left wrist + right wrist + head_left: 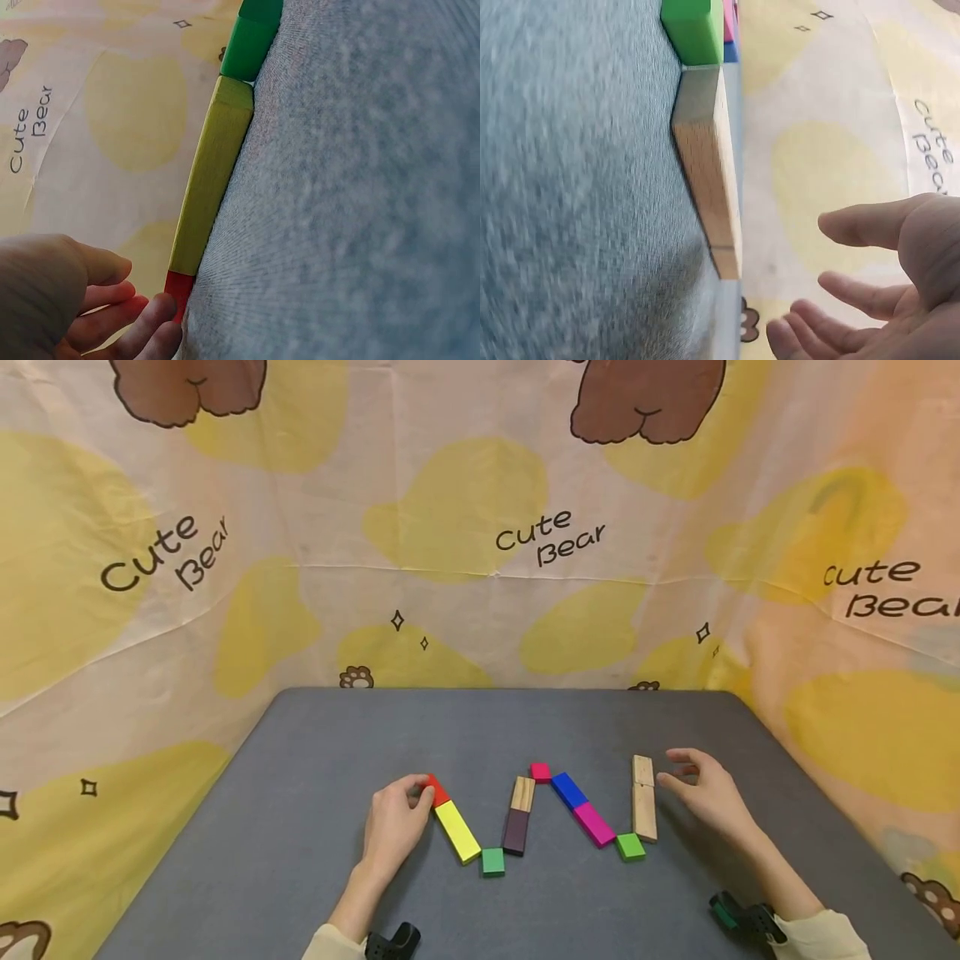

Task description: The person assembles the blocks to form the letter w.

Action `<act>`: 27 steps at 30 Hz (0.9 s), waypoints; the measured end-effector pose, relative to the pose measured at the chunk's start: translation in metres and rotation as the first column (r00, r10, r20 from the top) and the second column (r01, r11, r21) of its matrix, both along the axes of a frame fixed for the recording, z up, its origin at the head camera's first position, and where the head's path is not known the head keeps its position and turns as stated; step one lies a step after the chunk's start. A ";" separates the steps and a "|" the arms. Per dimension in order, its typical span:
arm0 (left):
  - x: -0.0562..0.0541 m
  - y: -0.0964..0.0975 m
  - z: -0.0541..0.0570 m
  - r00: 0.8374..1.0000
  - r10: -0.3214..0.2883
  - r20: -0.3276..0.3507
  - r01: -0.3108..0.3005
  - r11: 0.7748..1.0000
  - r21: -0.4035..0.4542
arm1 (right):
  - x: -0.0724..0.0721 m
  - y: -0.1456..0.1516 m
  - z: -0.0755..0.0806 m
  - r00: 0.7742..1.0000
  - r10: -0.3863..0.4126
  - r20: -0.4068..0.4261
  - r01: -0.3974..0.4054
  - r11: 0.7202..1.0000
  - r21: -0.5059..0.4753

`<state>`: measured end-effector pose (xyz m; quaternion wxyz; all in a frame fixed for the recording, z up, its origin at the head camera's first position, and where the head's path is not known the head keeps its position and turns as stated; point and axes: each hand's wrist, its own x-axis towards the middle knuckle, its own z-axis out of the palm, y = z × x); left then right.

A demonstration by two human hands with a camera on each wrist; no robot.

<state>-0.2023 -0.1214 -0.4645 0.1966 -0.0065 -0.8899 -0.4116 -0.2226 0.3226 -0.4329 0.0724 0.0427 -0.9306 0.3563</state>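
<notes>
A zigzag row of coloured wooden blocks lies on the grey table. At its left end, my left hand [394, 820] has its fingertips right at the red block [437, 791]; in the left wrist view the thumb stands apart from it. A long yellow block [457, 832] runs from the red one down to a green block [492, 862]. My right hand [708, 793] is raised at the right end with relaxed fingers and holds nothing. Beside it lie a short plain wood block [642, 770] and a longer plain wood block [644, 812], end to end.
Between them lie a dark purple block [516, 832], a short plain block [522, 793], a small pinkish-red block [540, 772], a blue block [569, 789], a magenta block [594, 824] and a light green block [630, 847]. A printed cloth [465, 602] hangs around the table [247, 860].
</notes>
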 end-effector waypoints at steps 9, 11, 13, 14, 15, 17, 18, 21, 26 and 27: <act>-0.002 0.000 0.003 1.000 0.011 -0.019 -0.011 1.000 -0.012 | 0.016 -0.015 0.004 0.995 -0.004 -0.095 0.004 1.000 0.001; -0.001 0.001 0.002 1.000 0.005 -0.020 -0.005 1.000 -0.009 | 0.019 -0.018 0.005 0.994 -0.009 -0.110 0.009 1.000 -0.002; -0.001 0.001 0.002 1.000 0.002 -0.030 -0.003 1.000 -0.012 | 0.022 -0.020 0.006 0.992 -0.016 -0.129 0.016 1.000 0.006; 0.000 0.001 0.001 0.999 0.002 -0.040 -0.003 1.000 -0.016 | 0.023 -0.021 0.006 0.990 -0.019 -0.141 0.021 1.000 0.013; 0.000 0.001 0.002 0.999 0.003 -0.051 -0.004 1.000 -0.022 | 0.024 -0.022 0.007 0.988 -0.021 -0.156 0.025 0.999 0.021; 0.001 0.001 0.001 0.996 0.006 -0.084 -0.011 0.999 -0.049 | 0.026 -0.024 0.008 0.982 -0.025 -0.188 0.032 0.999 0.035; 0.002 0.001 0.001 0.995 0.007 -0.104 -0.014 0.998 -0.065 | 0.026 -0.025 0.009 0.978 -0.027 -0.207 0.037 0.998 0.044; 0.001 0.000 0.002 0.985 0.006 -0.174 -0.028 0.992 -0.123 | 0.029 -0.027 0.011 0.966 -0.041 -0.256 0.057 0.997 0.054; 0.000 0.001 0.005 0.956 -0.004 -0.293 -0.061 0.975 -0.213 | 0.031 -0.031 0.013 0.953 -0.057 -0.299 0.079 0.995 0.061; 0.000 0.002 0.006 0.950 -0.009 -0.311 -0.064 0.973 -0.222 | 0.032 -0.031 0.013 0.949 -0.054 -0.311 0.077 0.995 0.063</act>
